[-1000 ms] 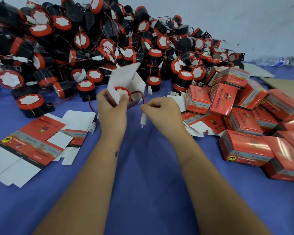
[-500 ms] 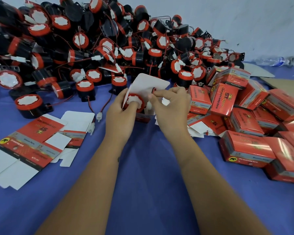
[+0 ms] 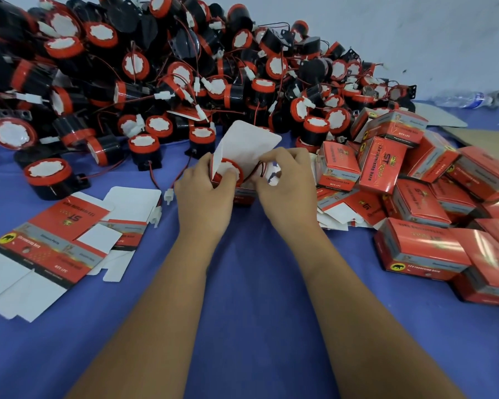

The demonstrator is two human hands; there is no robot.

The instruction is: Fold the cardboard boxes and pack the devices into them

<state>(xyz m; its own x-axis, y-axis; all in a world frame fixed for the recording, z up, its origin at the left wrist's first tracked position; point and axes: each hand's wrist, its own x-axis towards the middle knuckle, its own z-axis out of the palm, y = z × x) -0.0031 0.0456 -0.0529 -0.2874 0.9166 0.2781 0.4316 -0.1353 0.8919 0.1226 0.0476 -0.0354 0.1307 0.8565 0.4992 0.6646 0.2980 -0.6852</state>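
An open red cardboard box (image 3: 247,145) stands on the blue table (image 3: 242,283) in the middle, its white lid flap raised. A black device with a red rim (image 3: 228,171) sits inside it. My left hand (image 3: 205,194) grips the box's left side, thumb on the device. My right hand (image 3: 288,182) pinches the device's red wire and white plug at the box's right opening. A big heap of loose devices (image 3: 162,67) fills the back. Flat unfolded boxes (image 3: 52,243) lie at the left.
Packed red boxes (image 3: 415,197) are piled at the right, down to the table's right edge. A single device (image 3: 49,177) and a loose wire with a white plug (image 3: 169,194) lie left of my hands. A plastic bottle (image 3: 467,97) lies by the wall.
The box with the device came down from mid-air onto the table. My right hand, which held the dangling plug apart from the box, moved in and now tucks the wire at the box's opening.
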